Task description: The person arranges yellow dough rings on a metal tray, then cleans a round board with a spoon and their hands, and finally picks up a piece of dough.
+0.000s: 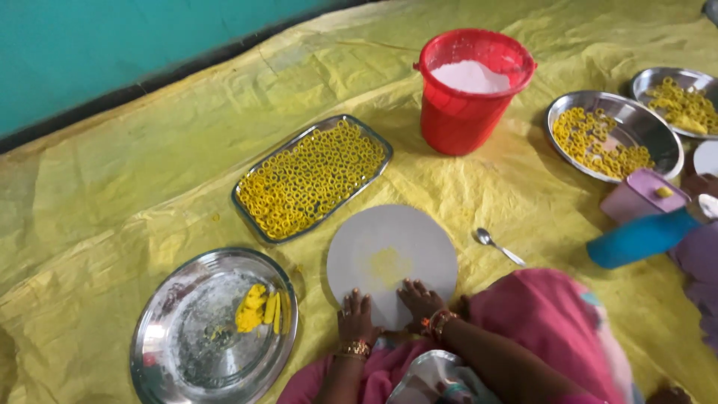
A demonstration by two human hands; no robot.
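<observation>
Left hand [356, 317] and right hand [420, 301] bottom centre, both flat with fingers spread on round board [392, 254], grasping nothing, tray [258, 206] of yellow rings above, steel plate [161, 348] lower left, red bucket [458, 123] top

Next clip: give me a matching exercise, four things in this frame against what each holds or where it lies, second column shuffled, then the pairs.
Things:
1. red bucket
2. rectangular tray
3. round steel plate
4. spoon

Descriptions:
A. packed with small yellow rings
B. lies on the yellow sheet, right of the white round board
C. holds white powder
D. holds a few lumps of yellow dough

Pairs: 1-C, 2-A, 3-D, 4-B
</observation>
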